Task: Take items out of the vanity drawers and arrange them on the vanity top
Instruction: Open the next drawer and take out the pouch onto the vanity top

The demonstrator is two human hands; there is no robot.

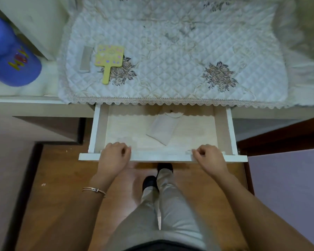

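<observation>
The white vanity drawer (223,134) stands pulled out below the vanity top. My left hand (114,156) grips its front panel near the left end, fingers curled over the edge. My right hand (209,157) grips the same panel near the right end. Inside lies a pale flat pouch (160,130) with a thin cord, near the back middle. On the quilted white cover (170,57) of the vanity top lie a yellow hand mirror (108,59) and, to its left, a grey comb (85,59).
A blue container (9,57) with yellow and red lettering stands on the lower surface at far left. A lace trim (170,102) hangs over the vanity's front edge. My legs and dark shoes (156,178) stand on the wooden floor under the drawer.
</observation>
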